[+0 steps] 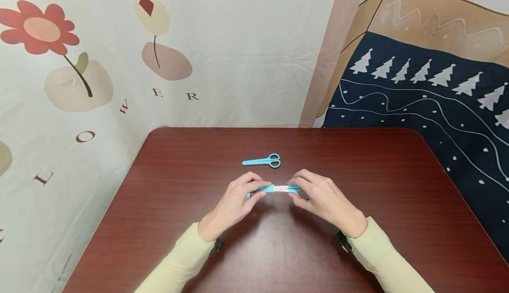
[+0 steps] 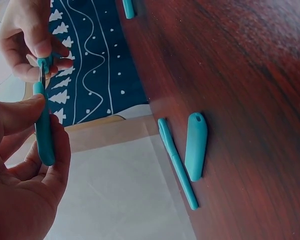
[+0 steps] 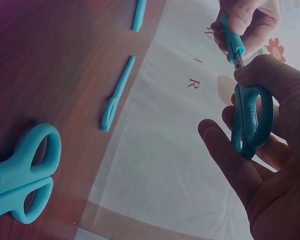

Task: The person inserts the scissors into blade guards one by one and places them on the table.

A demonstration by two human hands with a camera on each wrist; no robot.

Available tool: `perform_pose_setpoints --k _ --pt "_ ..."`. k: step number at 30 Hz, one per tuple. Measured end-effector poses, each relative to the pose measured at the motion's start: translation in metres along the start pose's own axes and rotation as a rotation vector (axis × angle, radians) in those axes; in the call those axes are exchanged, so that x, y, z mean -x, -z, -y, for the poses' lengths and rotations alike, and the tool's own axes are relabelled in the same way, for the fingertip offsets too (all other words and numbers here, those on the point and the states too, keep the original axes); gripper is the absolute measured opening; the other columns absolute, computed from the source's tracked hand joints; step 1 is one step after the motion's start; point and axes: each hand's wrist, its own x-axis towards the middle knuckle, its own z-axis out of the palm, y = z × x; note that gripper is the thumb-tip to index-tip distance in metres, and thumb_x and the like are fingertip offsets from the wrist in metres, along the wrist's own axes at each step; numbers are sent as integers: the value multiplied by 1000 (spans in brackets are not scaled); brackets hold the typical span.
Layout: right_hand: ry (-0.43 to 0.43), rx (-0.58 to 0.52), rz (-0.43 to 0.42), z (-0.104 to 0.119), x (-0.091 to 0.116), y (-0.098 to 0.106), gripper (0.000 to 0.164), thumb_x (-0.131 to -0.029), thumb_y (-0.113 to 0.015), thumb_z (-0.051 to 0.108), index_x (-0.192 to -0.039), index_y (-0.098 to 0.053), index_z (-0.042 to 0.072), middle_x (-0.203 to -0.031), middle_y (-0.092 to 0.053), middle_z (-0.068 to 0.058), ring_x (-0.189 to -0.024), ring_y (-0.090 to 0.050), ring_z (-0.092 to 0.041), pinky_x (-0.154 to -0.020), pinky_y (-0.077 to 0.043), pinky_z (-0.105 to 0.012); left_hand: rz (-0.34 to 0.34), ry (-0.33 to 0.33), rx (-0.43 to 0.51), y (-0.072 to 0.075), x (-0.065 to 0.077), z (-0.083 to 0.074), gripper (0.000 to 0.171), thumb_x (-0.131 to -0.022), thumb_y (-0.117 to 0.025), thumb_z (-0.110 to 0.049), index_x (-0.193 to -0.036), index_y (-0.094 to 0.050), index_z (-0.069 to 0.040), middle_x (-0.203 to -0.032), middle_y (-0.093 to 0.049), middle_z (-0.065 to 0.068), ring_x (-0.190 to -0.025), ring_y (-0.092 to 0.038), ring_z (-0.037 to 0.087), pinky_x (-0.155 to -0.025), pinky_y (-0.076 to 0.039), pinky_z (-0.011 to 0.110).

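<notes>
My left hand (image 1: 238, 195) pinches a light blue scissors sheath (image 2: 44, 131) between thumb and fingers. Opposite it, my right hand (image 1: 324, 195) grips the looped handles of the blue scissors (image 3: 251, 117), thumb on top. A short stretch of bright blade (image 1: 281, 188) shows between sheath and handles, the rest lying inside the sheath. Below the hands, a separate blue sheath (image 2: 196, 147) with a small hole at one end lies on the table. The handles of another pair of scissors (image 3: 30, 175) rest on the table in the right wrist view, its blades cut off by the frame.
Beyond the hands, a blue sheathed pair of scissors (image 1: 261, 161) lies flat, handles to the right. All this is on a glossy dark red table (image 1: 191, 160). A printed curtain (image 1: 238, 54) hangs along its far edge.
</notes>
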Motion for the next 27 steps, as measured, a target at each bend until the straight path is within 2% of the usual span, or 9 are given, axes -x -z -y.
perform_pose_setpoints --k 8,21,27 --pt "-4 8 9 2 -3 0 27 -81 -88 10 -103 -73 12 -101 -65 4 -75 -60 -5 -67 -56 -23 -7 -9 -8 0 0 0 28 -88 -82 -3 -115 -79 -8 -105 -66 0 -79 -57 12 -66 -47 22" --pt "19 -11 3 2 -3 -2 25 -82 -87 10 -103 -72 10 -101 -65 2 -75 -64 -11 -66 -56 -23 9 10 -14 0 -2 -3 25 -90 -80 -4 -114 -79 -7 -105 -67 2 -81 -57 14 -67 -48 23" --pt "17 -7 5 2 -4 -3 26 -82 -87 11 -103 -72 10 -101 -65 3 -76 -62 -8 -66 -55 -23 9 9 -2 0 -2 -4 25 -90 -80 -4 -115 -79 -7 -105 -67 2 -80 -57 13 -67 -48 22"
